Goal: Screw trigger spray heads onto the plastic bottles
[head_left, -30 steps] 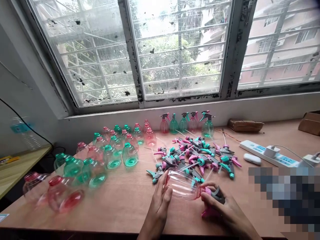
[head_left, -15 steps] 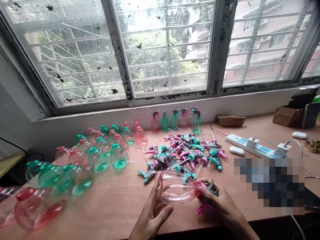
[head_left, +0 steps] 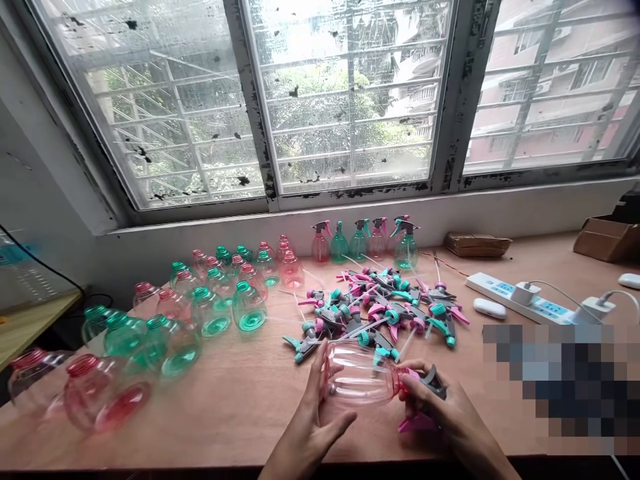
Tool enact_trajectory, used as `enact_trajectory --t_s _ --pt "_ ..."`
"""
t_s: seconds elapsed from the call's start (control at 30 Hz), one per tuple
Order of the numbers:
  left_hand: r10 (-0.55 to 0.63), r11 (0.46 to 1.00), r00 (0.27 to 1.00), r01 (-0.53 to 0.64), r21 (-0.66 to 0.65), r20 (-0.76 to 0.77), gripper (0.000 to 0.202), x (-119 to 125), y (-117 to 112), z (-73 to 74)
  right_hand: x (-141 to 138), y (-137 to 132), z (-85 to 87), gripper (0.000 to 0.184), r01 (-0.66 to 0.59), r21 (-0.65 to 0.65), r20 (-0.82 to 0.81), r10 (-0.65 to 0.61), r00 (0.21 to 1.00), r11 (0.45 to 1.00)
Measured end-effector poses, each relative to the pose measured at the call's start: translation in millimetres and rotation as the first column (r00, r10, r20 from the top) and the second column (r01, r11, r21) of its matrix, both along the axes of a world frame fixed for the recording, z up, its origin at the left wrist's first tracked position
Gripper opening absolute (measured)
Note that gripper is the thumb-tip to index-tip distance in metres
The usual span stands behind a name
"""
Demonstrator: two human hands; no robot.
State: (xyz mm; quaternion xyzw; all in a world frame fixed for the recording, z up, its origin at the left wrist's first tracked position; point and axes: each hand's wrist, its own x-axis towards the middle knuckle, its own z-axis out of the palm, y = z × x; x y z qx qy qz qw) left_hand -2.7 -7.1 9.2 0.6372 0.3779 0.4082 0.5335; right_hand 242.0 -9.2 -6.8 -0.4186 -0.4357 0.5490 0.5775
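A clear pink spray bottle (head_left: pixel 363 383) lies on its side in the air above the near table, its base to the left. My right hand (head_left: pixel 437 400) is closed round the pink collar at its neck, gripping a grey and pink trigger spray head (head_left: pixel 417 421). My left hand (head_left: pixel 315 413) is at the bottle's base, fingers stretched along it and thumb held apart. Behind the bottle lies a pile of loose spray heads (head_left: pixel 377 307) in grey, pink and teal, with thin tubes.
Several open pink and green bottles (head_left: pixel 250 310) stand on the left of the table (head_left: pixel 225 420). Several bottles with spray heads (head_left: pixel 360 241) line the window wall. To the right are a power strip (head_left: pixel 505 290), a white case (head_left: pixel 490 308) and a brown packet (head_left: pixel 477 245).
The view has shifted, so the scene sits further right. My right hand still grips the spray head on the bottle's neck, and my left hand remains at its base with the thumb apart.
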Motion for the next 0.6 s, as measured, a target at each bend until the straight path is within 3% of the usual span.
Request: enact_trajectory --t_s 0.17,0.3,0.47,0.6 --pt "0.018 0.999 0.999 -0.016 -0.048 0.051 0.113 1 -1 2.6 -1 -2 -1.4 0.037 -0.028 0.011 0.008 0.028 1.0 1.0" --pt "0.109 0.99 0.986 -0.119 0.077 0.123 0.096 3 0 2.7 0 -4 -2.5 0.035 -0.057 0.019 0.022 0.056 0.998 0.998" --pt "0.131 0.972 0.991 -0.12 0.201 -0.04 0.081 0 4 -7.6 2 -4 -3.5 0.036 -0.062 0.009 -0.056 0.063 0.996 0.998" --pt "0.163 0.963 0.982 -0.139 0.233 -0.09 0.072 1 8 -16.9 -2 -4 0.1 0.039 -0.039 0.003 -0.016 0.039 0.999 0.999"
